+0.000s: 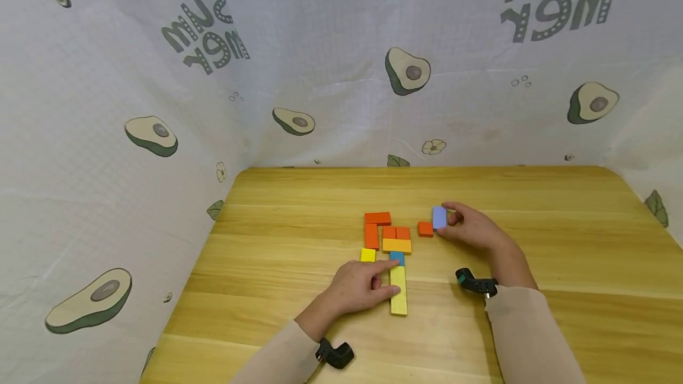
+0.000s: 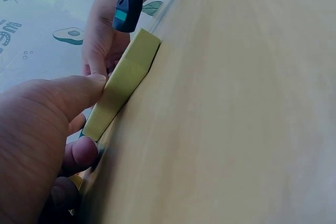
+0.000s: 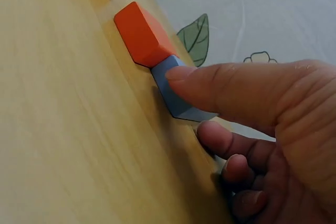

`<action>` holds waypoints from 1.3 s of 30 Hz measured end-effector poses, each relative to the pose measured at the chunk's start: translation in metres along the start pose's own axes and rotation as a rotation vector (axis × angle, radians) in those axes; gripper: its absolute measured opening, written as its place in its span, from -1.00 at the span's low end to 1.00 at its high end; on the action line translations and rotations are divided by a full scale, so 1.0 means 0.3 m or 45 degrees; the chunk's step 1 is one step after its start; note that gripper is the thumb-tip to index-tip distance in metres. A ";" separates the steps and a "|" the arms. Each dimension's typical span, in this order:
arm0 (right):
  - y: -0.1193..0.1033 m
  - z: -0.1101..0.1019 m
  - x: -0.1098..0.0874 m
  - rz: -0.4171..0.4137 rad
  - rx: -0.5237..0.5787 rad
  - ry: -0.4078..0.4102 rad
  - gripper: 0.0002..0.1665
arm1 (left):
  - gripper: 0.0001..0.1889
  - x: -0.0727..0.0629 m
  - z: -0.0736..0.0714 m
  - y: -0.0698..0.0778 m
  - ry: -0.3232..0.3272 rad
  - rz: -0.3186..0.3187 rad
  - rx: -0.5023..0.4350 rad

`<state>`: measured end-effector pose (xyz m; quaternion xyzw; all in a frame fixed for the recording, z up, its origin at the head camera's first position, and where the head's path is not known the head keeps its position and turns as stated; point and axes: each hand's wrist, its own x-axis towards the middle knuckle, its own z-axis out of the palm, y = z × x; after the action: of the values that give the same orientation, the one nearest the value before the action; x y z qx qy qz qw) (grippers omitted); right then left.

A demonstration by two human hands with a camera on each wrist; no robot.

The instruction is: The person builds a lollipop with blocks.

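My right hand (image 1: 472, 229) pinches a periwinkle-blue block (image 1: 440, 217) between thumb and index finger, at its near and far ends. That block lies against a small red-orange block (image 1: 425, 229); both also show in the right wrist view. My left hand (image 1: 354, 286) lies to the left of a column of blocks. Its extended index finger touches a small blue block (image 1: 393, 256), and its thumb touches the light yellow strip (image 1: 399, 304) below. In the left wrist view the thumb rests along the strip's (image 2: 126, 74) side. Whether the strip is one piece or two I cannot tell.
Above the blue block lies an orange block (image 1: 397, 246) with two red-orange blocks (image 1: 389, 233) behind it. To their left, two longer red-orange blocks (image 1: 372, 237) form a corner. A bright yellow block (image 1: 367, 255) sits by my left knuckles. Printed sheeting (image 1: 341, 147) encloses the wooden table (image 1: 299, 194).
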<state>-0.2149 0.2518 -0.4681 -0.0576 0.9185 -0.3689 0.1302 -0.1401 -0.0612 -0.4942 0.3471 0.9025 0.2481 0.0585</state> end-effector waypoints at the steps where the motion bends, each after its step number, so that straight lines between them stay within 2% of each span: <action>1: 0.002 0.002 0.000 0.007 0.001 0.004 -0.08 | -0.46 0.000 0.001 -0.001 -0.002 0.001 -0.001; 16: 0.003 0.028 -0.006 0.102 0.020 0.063 -0.04 | -0.46 -0.001 0.007 -0.006 0.002 0.000 0.000; 25: -0.008 0.014 -0.025 0.059 0.102 0.051 -0.12 | -0.47 0.000 0.002 -0.004 0.012 0.010 0.026; 32: -0.035 -0.018 -0.053 -0.034 0.122 -0.056 -0.23 | -0.46 0.001 0.001 -0.002 0.007 0.013 0.028; 39: -0.066 -0.044 -0.094 -0.005 0.023 -0.316 -0.27 | -0.46 0.000 0.001 0.000 -0.007 -0.003 0.015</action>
<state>-0.1915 0.2518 -0.4396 -0.1035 0.8918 -0.3675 0.2425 -0.1401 -0.0609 -0.4945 0.3469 0.9043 0.2417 0.0594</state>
